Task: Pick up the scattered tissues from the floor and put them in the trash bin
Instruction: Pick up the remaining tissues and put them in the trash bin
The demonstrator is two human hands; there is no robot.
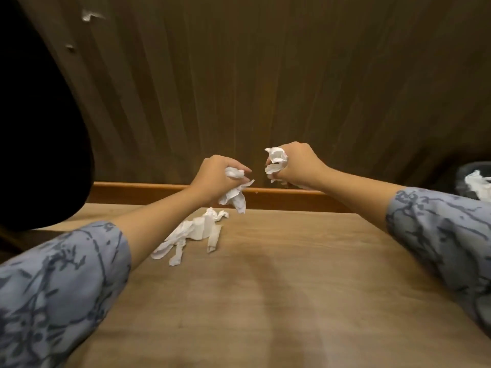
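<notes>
two fists full: left hand (212, 179) and right hand (295, 166) clenching tissues (235, 193). could shed dangling strips en route to trash bin (463, 181); more tissue (194, 231) on floor (279, 288).

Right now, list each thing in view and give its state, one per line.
Left hand: gripping a crumpled tissue, raised off the floor.
Right hand: gripping a wad of tissue.
Tissues on the floor: loose, crumpled, not yet picked up.
Trash bin: at the right edge, already holding white tissue.
</notes>
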